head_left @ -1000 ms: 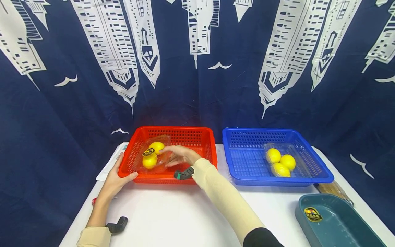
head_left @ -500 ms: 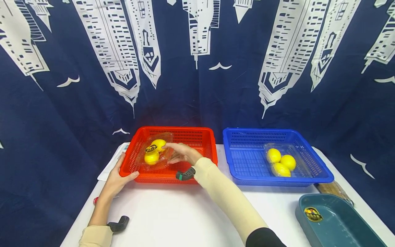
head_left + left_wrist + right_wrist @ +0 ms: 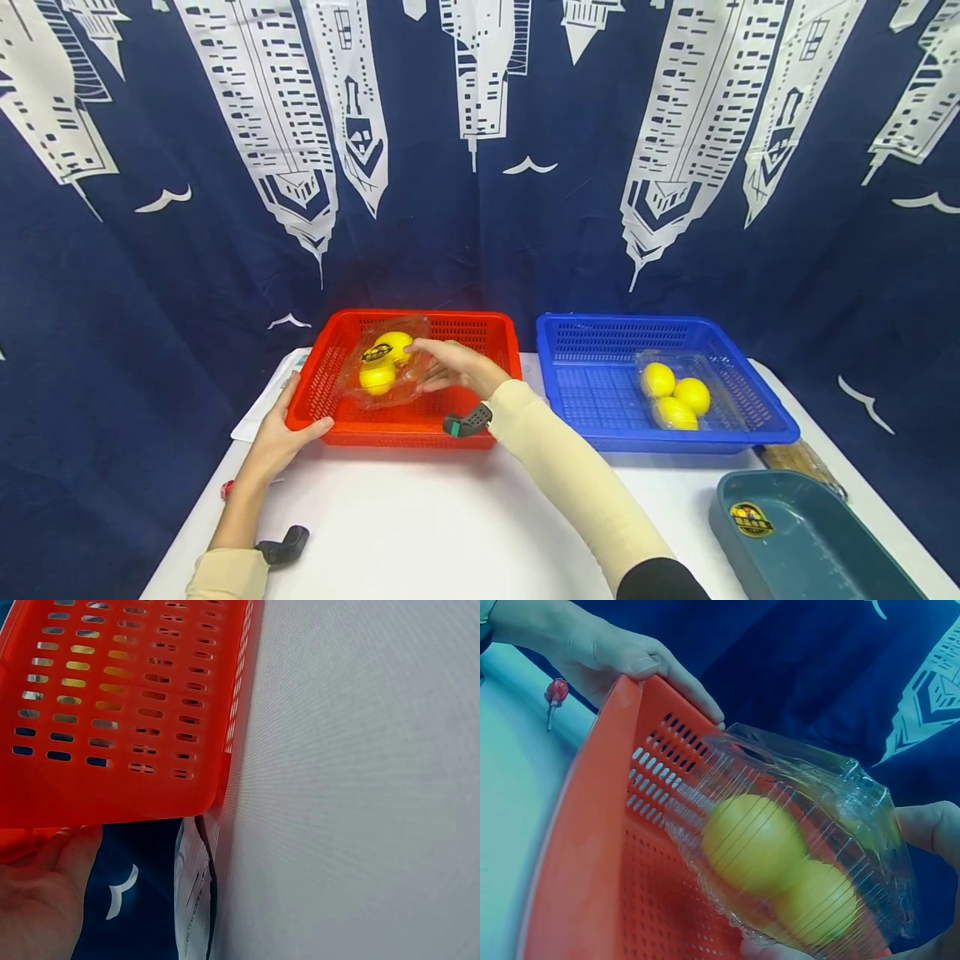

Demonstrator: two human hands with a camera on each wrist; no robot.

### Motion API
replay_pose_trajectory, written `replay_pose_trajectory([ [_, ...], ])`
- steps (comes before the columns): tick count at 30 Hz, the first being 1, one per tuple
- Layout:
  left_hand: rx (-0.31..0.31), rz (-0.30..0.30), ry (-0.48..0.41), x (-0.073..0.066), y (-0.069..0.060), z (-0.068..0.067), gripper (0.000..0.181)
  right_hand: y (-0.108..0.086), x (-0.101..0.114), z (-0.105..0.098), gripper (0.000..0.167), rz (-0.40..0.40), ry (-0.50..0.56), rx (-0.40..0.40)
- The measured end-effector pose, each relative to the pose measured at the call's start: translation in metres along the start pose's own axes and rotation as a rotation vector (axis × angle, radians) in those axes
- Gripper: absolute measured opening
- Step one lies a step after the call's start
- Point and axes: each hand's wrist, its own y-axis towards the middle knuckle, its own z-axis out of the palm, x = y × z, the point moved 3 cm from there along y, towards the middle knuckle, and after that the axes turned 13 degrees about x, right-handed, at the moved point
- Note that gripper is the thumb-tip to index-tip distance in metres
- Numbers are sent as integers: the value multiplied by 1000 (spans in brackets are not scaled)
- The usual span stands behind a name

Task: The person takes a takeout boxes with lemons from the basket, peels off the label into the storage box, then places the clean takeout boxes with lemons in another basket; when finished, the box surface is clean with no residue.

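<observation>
- Clear fruit pack [image 3: 377, 353] is lying just L of R hand [image 3: 453, 364], which is pinching it.
- L hand [image 3: 281, 433], farther off, is gripping red basket [image 3: 412, 437] by corner.

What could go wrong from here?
1. Slip: the right hand grips the clear pack by one side only, and it is tilted; it could twist or drop.
2. Spill: the yellow fruits sit behind thin, flexible-looking plastic, so a hard squeeze might pop it open.
3. Snag: the pack could catch the red basket, which might pivot since the left hand touches just one corner.
</observation>
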Motion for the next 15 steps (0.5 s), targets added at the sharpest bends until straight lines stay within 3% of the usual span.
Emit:
replay_pose_trajectory([
  [7, 2, 2, 24, 0, 2, -1, 100, -20, 6, -9, 48, -20, -27, -34],
  [15, 7, -7, 12, 2, 0, 1, 100, -41, 5, -5, 50, -6, -73, -35],
])
